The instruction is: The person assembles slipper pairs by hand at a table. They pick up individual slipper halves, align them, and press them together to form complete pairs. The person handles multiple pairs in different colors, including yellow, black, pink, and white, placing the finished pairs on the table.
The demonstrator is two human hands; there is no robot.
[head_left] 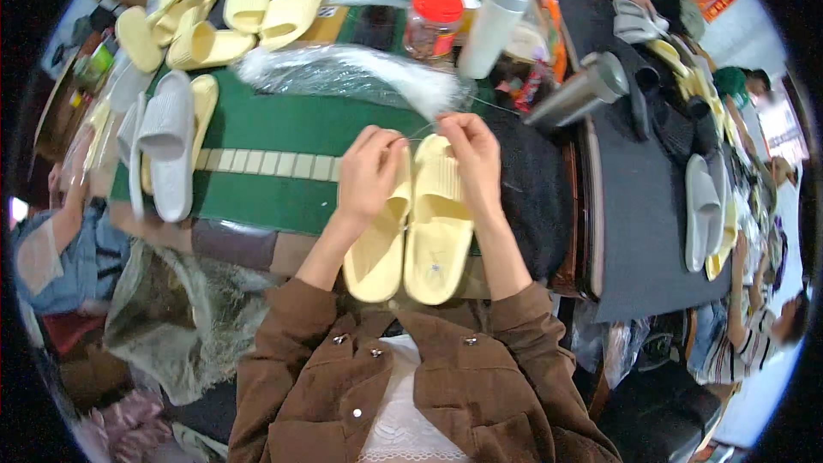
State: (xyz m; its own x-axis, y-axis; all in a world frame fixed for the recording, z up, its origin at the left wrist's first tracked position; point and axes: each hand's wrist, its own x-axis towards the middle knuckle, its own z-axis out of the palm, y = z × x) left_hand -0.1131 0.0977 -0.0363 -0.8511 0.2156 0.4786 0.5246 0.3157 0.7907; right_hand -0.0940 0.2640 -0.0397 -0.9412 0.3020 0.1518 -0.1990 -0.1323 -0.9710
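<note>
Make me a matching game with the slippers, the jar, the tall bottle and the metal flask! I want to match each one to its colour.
Things:
1. Pair of slippers under the left hand and right hand
2. Lid of the jar
3. Tall bottle
4. Flask lying on its side

Colours:
A. shiny silver metal
B. red
C. pale yellow
D. white with a grey cap

Pairs: 1-C, 2-B, 3-D, 4-A
</note>
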